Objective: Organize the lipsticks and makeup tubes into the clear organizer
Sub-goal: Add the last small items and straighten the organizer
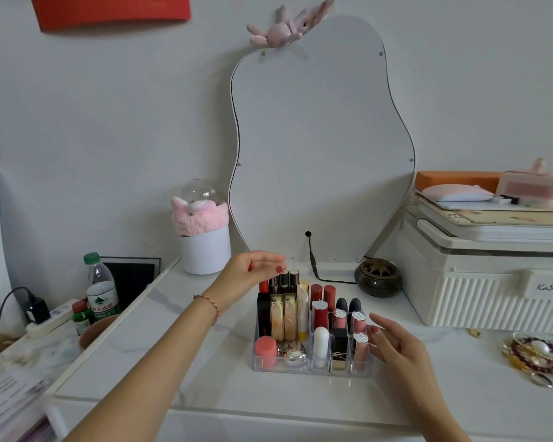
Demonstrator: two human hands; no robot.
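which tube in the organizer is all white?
The rounded white tube in the front row of the clear organizer, left of the black-and-gold lipstick; others are red, pink, black or gold.

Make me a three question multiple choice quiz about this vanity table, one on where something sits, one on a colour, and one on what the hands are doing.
1. Where is the clear organizer?
A. On the white tabletop in front of the mirror
B. On the stacked boxes at right
C. On the floor

2. What colour is the cap of the water bottle?
A. Blue
B. Green
C. Yellow

3. What is the right hand doing?
A. Gripping a lipstick
B. Holding the bottle
C. Open beside the organizer, holding nothing

Answers:
1 A, it stands on the tabletop below the mirror.
2 B, its screw cap is green.
3 C, its fingers are spread by the organizer's right wall; the left hand is likewise empty above the back row.
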